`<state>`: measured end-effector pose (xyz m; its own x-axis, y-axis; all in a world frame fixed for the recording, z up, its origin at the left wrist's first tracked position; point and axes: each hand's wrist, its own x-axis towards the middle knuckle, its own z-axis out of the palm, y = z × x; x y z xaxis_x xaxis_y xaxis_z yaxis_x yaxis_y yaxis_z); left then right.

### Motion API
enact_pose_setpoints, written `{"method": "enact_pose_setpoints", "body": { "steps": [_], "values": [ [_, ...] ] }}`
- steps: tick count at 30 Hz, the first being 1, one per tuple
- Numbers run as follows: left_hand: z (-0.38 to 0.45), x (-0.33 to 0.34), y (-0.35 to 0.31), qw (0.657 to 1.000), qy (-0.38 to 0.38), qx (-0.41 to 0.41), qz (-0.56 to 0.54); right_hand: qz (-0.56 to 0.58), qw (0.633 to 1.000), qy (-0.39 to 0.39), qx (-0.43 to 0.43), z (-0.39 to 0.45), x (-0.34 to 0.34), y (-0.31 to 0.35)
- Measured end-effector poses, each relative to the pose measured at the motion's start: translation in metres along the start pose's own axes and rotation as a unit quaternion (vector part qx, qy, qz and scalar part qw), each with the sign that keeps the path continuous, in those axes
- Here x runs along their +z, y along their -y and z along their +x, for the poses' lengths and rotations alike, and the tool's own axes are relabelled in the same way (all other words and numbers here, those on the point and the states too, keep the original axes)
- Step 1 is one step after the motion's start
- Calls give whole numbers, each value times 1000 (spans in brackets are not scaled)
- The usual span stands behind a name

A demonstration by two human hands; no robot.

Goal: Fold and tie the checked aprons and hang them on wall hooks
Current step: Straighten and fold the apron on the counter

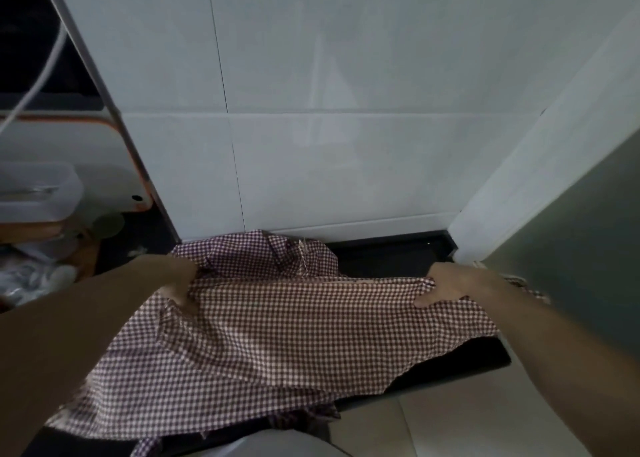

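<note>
Checked apron (277, 335) lies spread on the dark counter (467, 359), its far edge pinched by the left hand (180, 280) and right hand (446, 285); folding looks just begun, and next that edge needs carrying over evenly. Behind, a second apron (263, 252) is bunched against the tiled wall (346, 145), crowding the space; no hooks visible

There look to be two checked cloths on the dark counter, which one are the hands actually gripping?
The flatter red-and-white checked apron in front: the left hand and right hand pinch its far edge. The darker purple checked cloth lies crumpled behind it against the white tiled wall, unheld.
</note>
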<state>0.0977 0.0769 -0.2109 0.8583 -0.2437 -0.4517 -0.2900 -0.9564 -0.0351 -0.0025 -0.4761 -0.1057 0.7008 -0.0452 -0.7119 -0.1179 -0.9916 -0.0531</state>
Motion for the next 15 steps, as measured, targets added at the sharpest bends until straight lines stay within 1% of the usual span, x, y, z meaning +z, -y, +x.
{"method": "enact_pose_setpoints", "body": {
  "steps": [1, 3, 4, 6, 8, 11, 15],
  "values": [
    [13, 16, 16, 999, 37, -9, -20, 2, 1000, -24, 3, 3, 5, -1],
    [19, 18, 15, 999, 49, -20, -6, 7, 997, -78, -10, 11, 15, -1],
    [4, 6, 4, 998, 45, -40, 12, -2, 995, -96, -18, 13, 19, 2],
    [-45, -43, -35, 999, 28, -26, 5, -24, 993, -113, -30, 19, 23, 6],
    [-63, -65, -56, 1000, 16, -24, 12, -44, 991, -128, -22, 27, 26, 8],
    [-59, -64, -62, 999, -10, -35, 4, -68, 983, -169, -14, 37, 29, 8],
    [-57, -58, -66, 997, -43, -61, 32, -115, 970, -206, -52, 51, 32, 13]
  ]
}}
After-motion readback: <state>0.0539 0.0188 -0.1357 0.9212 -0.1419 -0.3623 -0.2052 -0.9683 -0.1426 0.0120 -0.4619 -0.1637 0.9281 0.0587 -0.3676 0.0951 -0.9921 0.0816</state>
